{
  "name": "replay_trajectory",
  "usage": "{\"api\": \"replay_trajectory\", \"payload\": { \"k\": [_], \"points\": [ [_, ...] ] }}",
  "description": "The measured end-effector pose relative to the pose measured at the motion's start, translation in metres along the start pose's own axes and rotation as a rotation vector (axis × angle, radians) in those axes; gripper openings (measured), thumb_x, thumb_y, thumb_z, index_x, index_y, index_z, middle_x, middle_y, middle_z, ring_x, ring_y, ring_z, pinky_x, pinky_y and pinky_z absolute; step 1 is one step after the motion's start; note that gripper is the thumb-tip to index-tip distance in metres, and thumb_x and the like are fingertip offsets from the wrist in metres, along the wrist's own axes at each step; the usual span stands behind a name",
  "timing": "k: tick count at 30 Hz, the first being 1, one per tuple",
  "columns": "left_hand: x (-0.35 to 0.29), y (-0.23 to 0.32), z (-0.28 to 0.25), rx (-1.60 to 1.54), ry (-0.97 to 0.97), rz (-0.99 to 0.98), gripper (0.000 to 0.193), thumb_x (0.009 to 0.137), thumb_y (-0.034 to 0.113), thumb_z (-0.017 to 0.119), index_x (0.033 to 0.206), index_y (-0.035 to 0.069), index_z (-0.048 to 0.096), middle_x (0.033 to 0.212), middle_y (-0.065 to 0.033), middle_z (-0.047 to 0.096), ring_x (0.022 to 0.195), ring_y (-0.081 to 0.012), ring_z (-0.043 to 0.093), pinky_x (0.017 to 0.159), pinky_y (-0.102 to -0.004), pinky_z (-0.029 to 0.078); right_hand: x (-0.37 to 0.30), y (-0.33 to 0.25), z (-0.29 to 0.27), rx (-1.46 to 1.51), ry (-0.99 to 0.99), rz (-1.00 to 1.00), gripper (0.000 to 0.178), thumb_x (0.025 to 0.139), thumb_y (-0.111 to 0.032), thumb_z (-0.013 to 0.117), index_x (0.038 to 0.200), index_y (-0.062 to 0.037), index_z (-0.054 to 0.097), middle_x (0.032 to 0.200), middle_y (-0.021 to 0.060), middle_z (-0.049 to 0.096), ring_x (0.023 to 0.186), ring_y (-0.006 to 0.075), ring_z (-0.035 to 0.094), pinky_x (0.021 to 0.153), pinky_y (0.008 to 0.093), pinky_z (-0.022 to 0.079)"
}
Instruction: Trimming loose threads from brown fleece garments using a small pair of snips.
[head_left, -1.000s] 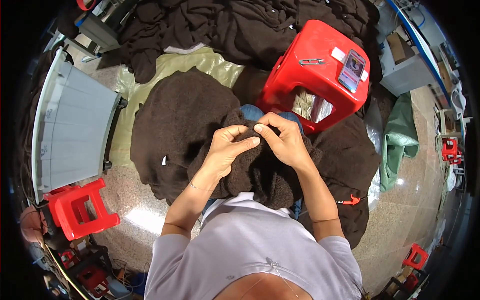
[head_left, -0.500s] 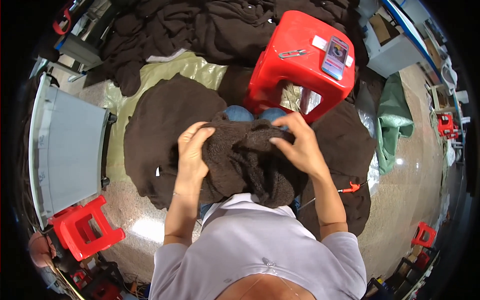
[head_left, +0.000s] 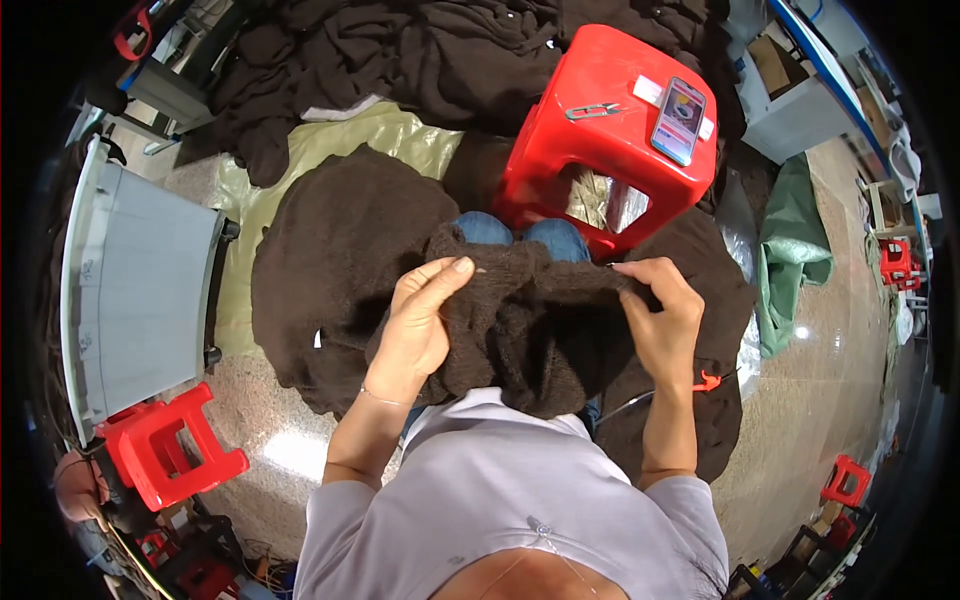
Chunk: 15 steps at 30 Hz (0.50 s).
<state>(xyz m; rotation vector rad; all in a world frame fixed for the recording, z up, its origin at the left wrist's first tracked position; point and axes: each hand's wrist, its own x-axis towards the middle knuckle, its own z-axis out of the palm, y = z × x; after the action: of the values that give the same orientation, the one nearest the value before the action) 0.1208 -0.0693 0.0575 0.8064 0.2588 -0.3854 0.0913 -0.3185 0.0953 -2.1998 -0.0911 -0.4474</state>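
Note:
A dark brown fleecy garment [head_left: 500, 310] lies across my lap, its upper edge raised between my hands. My left hand [head_left: 418, 315] pinches that edge near the left, thumb on top. At the right end, my right hand [head_left: 665, 315] grips the same edge between thumb and fingers and holds it stretched out sideways. Folds hang below the edge toward my shirt. To the left of my knees spreads another heap of brown fabric [head_left: 335, 270] with a small white tag [head_left: 318, 339].
Ahead stands a red plastic stool [head_left: 590, 130] bearing thread snips [head_left: 594, 111] and a phone [head_left: 679, 122]. More brown cloth [head_left: 420, 60] piles up behind. A grey wheeled bin [head_left: 140, 290] and a second red stool [head_left: 175, 447] are at left; a green sheet [head_left: 790, 255] lies at right.
My right hand has moved right and a little toward me, drawing the garment's edge out. My left hand has shifted slightly right along with the cloth.

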Motion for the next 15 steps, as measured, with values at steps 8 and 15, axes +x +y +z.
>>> {"api": "replay_trajectory", "payload": {
  "k": [8, 15],
  "points": [
    [-0.006, -0.022, 0.024, 0.139, -0.083, 0.080, 0.013, 0.092, 0.008, 0.063, 0.100, -0.001, 0.068, 0.091, -0.0022, 0.067, 0.083, -0.0056, 0.059, 0.079, -0.0200, 0.047, -0.007, -0.028, 0.055, 0.178, 0.014, -0.400, 0.043, 0.057, 0.018, 0.067, 0.097, 0.0027, 0.065, 0.091, 0.0152, 0.067, 0.080, 0.0286, 0.066, 0.072, 0.0329, 0.054],
    [-0.002, -0.022, 0.014, 0.203, -0.047, 0.130, 0.011, 0.092, 0.008, 0.064, 0.097, -0.001, 0.068, 0.090, -0.0011, 0.067, 0.082, -0.0042, 0.057, 0.077, -0.0193, 0.046, -0.006, -0.022, 0.056, 0.186, -0.082, -0.302, 0.043, 0.058, 0.016, 0.068, 0.098, 0.0012, 0.066, 0.089, 0.0145, 0.066, 0.080, 0.0283, 0.066, 0.070, 0.0326, 0.053]
  ]
}}
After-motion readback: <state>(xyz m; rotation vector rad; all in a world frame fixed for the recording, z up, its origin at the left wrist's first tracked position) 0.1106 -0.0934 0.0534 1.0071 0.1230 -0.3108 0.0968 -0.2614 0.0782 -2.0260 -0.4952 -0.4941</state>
